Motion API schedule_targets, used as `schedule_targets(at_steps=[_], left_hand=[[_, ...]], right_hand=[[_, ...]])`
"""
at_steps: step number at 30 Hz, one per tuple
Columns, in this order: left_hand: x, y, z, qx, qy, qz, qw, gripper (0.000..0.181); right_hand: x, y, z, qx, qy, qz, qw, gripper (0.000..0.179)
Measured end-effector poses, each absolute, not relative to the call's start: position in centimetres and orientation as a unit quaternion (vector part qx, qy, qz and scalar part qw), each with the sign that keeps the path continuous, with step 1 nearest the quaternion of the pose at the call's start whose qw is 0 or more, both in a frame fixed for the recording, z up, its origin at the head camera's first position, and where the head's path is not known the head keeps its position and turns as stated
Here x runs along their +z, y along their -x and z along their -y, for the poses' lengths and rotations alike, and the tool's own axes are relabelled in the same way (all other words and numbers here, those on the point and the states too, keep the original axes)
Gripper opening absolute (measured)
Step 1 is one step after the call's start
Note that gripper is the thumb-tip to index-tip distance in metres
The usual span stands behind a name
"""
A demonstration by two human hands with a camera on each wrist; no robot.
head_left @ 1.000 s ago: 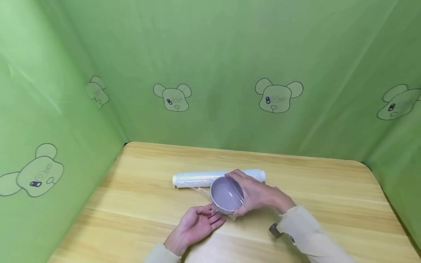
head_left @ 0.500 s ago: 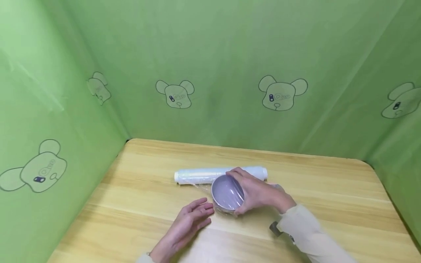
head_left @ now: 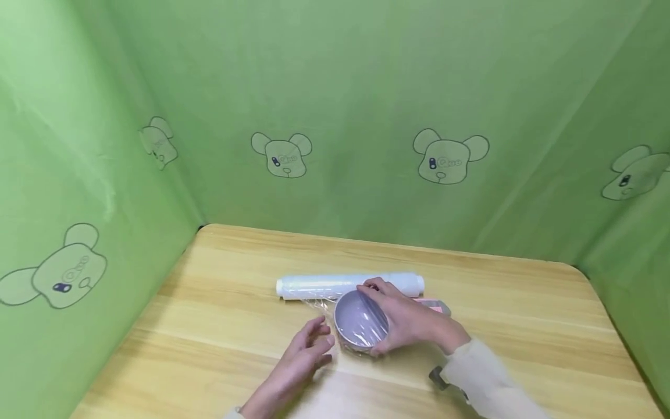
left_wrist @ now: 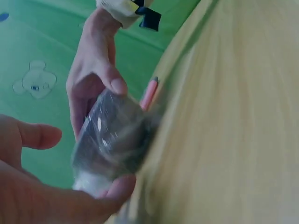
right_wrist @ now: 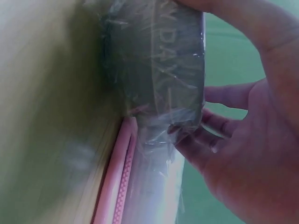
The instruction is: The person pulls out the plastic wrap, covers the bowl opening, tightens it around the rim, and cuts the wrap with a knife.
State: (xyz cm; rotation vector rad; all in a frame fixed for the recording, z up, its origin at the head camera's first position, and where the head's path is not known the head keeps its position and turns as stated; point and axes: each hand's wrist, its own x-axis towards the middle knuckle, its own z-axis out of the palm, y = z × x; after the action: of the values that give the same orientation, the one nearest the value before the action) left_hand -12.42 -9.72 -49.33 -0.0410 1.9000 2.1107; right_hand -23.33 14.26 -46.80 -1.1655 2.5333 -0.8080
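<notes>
A grey bowl (head_left: 361, 320) with clear plastic wrap over its mouth and round its side is at the middle of the table. My right hand (head_left: 403, 317) grips it from the right, thumb at the near rim and fingers at the far rim. Crumpled wrap clings to its outer wall (right_wrist: 159, 60), where pale letters show through. Just left of the bowl, my left hand (head_left: 303, 355) holds nothing, its fingers loosely bent and apart. In the left wrist view, the left fingertips (left_wrist: 122, 186) overlap the wrapped bowl's lower end.
A roll of plastic wrap (head_left: 314, 286) lies across the table behind the bowl, loose film trailing from its left part. Partly hidden by the right hand is a slim pink-and-grey tool (head_left: 437, 305) beside the roll. Green curtains (head_left: 356, 203) with bear drawings surround the wooden table (head_left: 209, 326).
My left hand has drawn back from under the bowl's left edge and turned from palm up to palm inward. The right hand keeps its grip, and more of the pink-and-grey tool shows.
</notes>
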Motion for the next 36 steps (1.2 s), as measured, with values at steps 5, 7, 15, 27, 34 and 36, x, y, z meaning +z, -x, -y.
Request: schedule_targets(at_steps=[5, 7, 15, 27, 34, 36], left_hand=[[-48.4, 12.9, 7.4, 0.591, -0.022, -0.806, 0.035, 0.102], [-48.3, 13.3, 6.3, 0.534, -0.024, -0.845, 0.005, 0.113], [-48.8, 14.2, 3.1, 0.339, -0.017, -0.937, -0.087, 0.118], [-49.0, 14.9, 1.3, 0.266, 0.001, -0.955, -0.130, 0.123], [-48.6, 14.7, 1.8, 0.289, 0.000, -0.951, -0.108, 0.119], [-48.5, 14.8, 2.1, 0.290, -0.005, -0.951, -0.105, 0.119]], right_hand=[[-46.6, 23.4, -14.5, -0.294, 0.389, -0.862, 0.138, 0.129], [-46.4, 23.6, -14.9, -0.317, 0.383, -0.855, 0.146, 0.125], [-45.8, 26.9, -18.9, -0.376, 0.316, -0.870, 0.044, 0.045], [-48.7, 28.2, -20.9, -0.315, 0.303, -0.899, 0.030, 0.060], [-50.0, 28.2, -21.2, -0.313, 0.304, -0.899, -0.026, 0.057], [-50.2, 28.1, -21.4, -0.303, 0.294, -0.906, -0.035, 0.057]])
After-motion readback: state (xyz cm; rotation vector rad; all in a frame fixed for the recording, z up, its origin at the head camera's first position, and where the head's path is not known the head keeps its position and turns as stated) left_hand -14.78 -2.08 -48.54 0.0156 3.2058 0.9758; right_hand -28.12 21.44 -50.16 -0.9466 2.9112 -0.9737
